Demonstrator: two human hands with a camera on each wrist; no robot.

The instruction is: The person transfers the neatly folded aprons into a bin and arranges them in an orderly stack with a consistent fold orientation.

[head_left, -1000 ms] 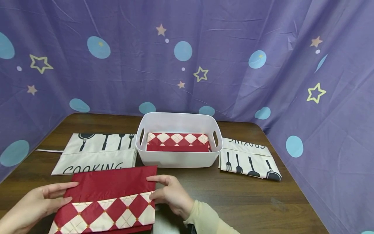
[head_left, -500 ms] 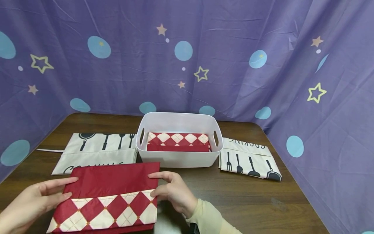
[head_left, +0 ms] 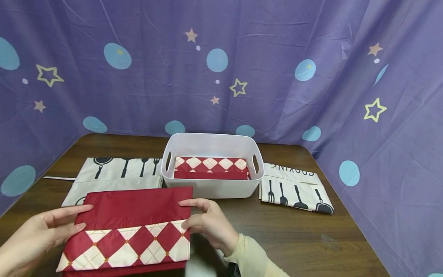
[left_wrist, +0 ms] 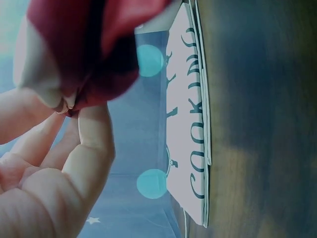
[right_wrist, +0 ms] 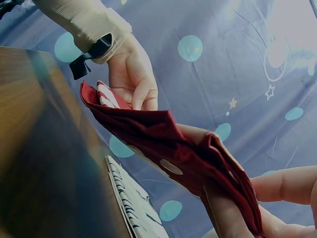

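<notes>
Both hands hold a folded red apron point(head_left: 135, 209) with a cream-and-red diamond band, raised over the near left of the table. My left hand point(head_left: 48, 231) pinches its left edge between thumb and fingers. On the opposite side, my right hand point(head_left: 211, 225) pinches the right edge; the right wrist view shows folded layers of the red apron point(right_wrist: 148, 129) between its fingers. A white basket point(head_left: 211, 188) stands behind, holding another folded red diamond-patterned cloth point(head_left: 211, 175). The held apron overlaps a folded white COOKING cloth point(head_left: 117, 181) in the head view, hiding most of its lettering.
To the basket's right lies another folded white cloth point(head_left: 294, 188) printed with utensils. A thin white strap point(head_left: 59, 178) trails left from the left white cloth. The brown wooden table point(head_left: 277, 238) is bordered by a purple curtain point(head_left: 270, 50) behind and at the sides.
The red apron has risen and shifted slightly right and away, both hands keeping their pinch on it. It now covers more of the left white cloth's lettering. The basket stays put.
</notes>
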